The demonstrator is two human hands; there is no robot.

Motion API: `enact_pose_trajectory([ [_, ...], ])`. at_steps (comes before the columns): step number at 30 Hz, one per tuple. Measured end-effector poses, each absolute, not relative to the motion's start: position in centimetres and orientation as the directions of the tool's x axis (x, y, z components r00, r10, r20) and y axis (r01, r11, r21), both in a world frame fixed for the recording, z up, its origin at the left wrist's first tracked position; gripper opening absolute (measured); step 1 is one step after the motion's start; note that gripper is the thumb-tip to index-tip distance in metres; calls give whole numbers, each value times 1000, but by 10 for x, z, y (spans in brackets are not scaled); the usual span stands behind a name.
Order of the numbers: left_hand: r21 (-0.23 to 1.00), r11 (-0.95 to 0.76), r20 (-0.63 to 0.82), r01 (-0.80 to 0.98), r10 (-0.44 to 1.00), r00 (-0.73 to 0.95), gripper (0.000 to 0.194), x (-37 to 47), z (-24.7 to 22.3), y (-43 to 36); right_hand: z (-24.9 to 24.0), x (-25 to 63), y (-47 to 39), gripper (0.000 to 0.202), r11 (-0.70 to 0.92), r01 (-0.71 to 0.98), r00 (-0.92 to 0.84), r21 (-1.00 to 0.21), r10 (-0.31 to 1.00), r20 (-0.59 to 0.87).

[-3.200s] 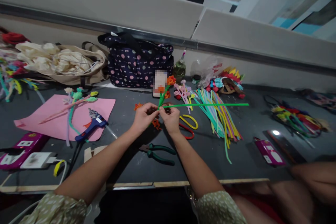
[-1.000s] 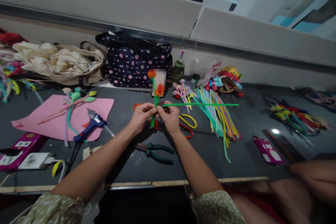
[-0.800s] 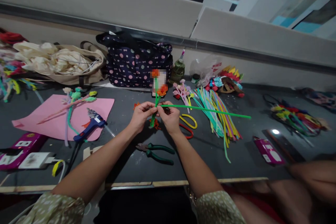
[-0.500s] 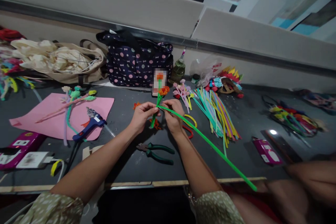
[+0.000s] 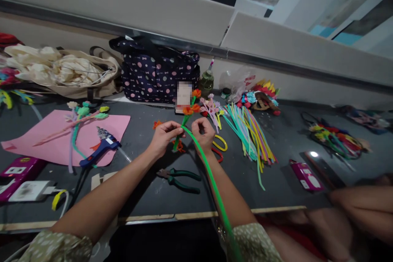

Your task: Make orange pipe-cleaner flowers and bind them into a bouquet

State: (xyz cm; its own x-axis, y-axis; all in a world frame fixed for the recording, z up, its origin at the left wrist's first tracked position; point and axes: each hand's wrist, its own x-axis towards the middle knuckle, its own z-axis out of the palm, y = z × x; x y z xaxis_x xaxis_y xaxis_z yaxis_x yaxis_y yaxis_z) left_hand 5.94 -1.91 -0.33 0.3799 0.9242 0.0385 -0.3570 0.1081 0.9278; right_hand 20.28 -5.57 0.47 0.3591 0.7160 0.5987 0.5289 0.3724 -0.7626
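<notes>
My left hand [image 5: 166, 134] pinches the green stems of a bundle with orange flowers [image 5: 191, 109] on top. From that grip a long green pipe cleaner [image 5: 215, 184] arcs over my right forearm toward the lower edge. My right hand [image 5: 203, 133] is just to the right of the stems, fingers curled together; whether they hold anything is hidden. Small orange pieces [image 5: 157, 124] lie beside and below my left hand. Dark green pliers [image 5: 179, 179] rest on the table below both hands.
Scissors [image 5: 220, 143] and colourful pipe cleaners [image 5: 251, 135] lie to the right. A glue gun [image 5: 102, 151] rests on pink paper [image 5: 119, 125] at left. Behind stand a patterned bag [image 5: 159, 75] and a bottle [image 5: 207, 82]. A person's arm [image 5: 362, 208] is at lower right.
The flower bundle has turned, so two orange blooms now show. The long green pipe cleaner has swung down and inward over my right forearm. My right hand has moved slightly away from the stems.
</notes>
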Motion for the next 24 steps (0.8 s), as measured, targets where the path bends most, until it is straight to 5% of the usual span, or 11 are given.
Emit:
enact_pose_trajectory([
  [9,874,3,85,-486,984,159,26,42,8,1,-10,202,-41,16,303,587,178,-751,856,485],
  [24,879,40,55,-475,981,184,27,55,-9,-5,1,186,-57,18,416,588,140,-694,792,594],
])
